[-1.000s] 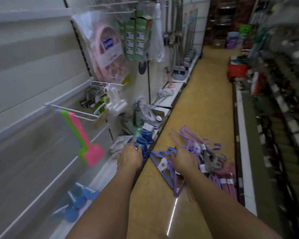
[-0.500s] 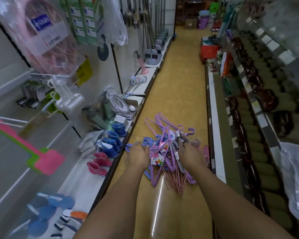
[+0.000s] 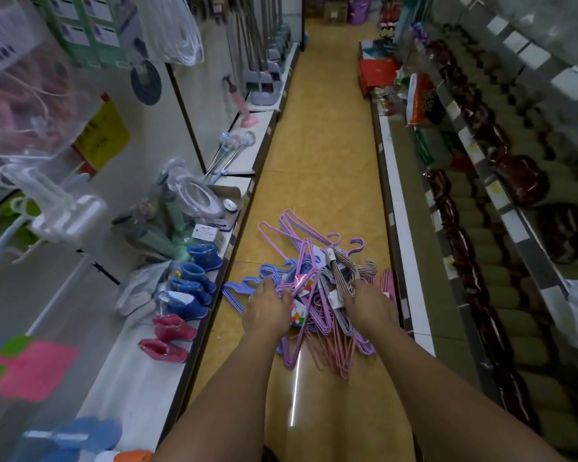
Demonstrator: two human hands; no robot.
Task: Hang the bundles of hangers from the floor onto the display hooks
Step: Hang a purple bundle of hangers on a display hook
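Left hand (image 3: 268, 311): I saw it reach down onto the left side of the pile, fingers bent over the purple and blue wires; I could not tell whether its grip had closed on any bundle.
Right hand (image 3: 369, 303): it lay on the right side of the pile, fingers curled down among the grey and pink wires; its grip was hidden from me too, so I could not tell whether it held anything.
Hangers (image 3: 317, 295): the bundles lay in a tangled heap on the floor (image 3: 317, 181), mid-aisle, under both hands; purple, blue, pink and striped grey ones, several with paper bands.
Pink bundle (image 3: 327, 355): nearest me, its ends spread toward my side of the heap.
Blue bundle (image 3: 244, 286): at the heap's left edge, just beside the low shelf.
Left shelf (image 3: 141, 378): it carried pink boots (image 3: 167, 338), then blue boots (image 3: 194, 278) farther on.
Wall hooks (image 3: 17, 181): upper left, blurred, with white goods hanging.
Right shelves (image 3: 501, 228): rows of dark wrapped goods ran along the aisle.
Far end: a red box (image 3: 377, 73) stood at the right edge of the floor.
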